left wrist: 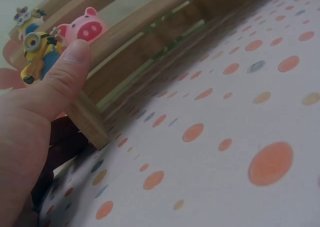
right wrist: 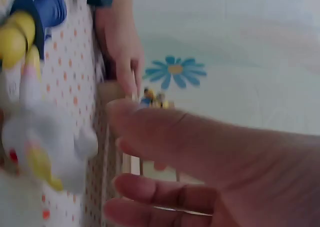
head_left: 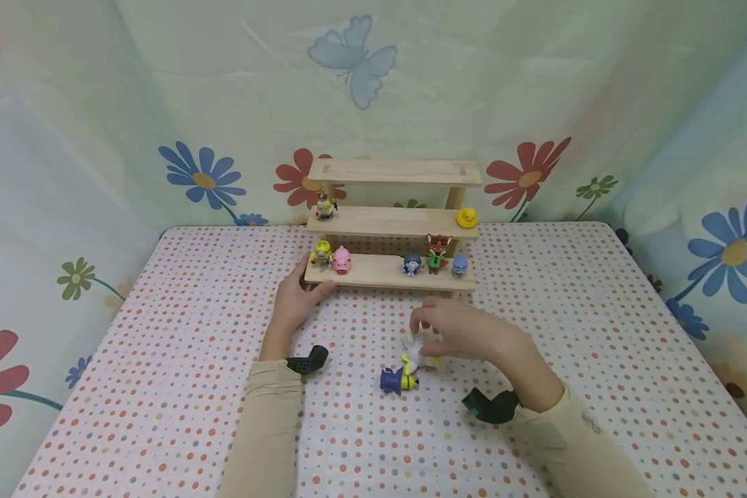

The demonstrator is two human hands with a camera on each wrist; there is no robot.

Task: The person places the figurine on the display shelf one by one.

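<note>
My left hand [head_left: 294,299] grips the left end of the wooden three-step shelf [head_left: 376,270], its thumb [left wrist: 75,62] on top of the lowest board. Beside that thumb stand a yellow minion figure [head_left: 321,254] and a pink pig figure [head_left: 342,260]. My right hand [head_left: 463,328] is over a white figure [head_left: 413,351] with yellow parts, which lies on the table. In the right wrist view a gap separates the fingers from this white figure [right wrist: 47,137], and nothing is between them. Close by lies a purple-and-yellow figure [head_left: 393,381].
Toward the right of the lowest board stand a dark blue figure [head_left: 411,263], a fox figure [head_left: 437,256] and a light blue figure [head_left: 459,265]. The middle board holds another minion [head_left: 325,206] and a yellow duck [head_left: 467,218]. A dotted cloth [head_left: 180,332] covers the table.
</note>
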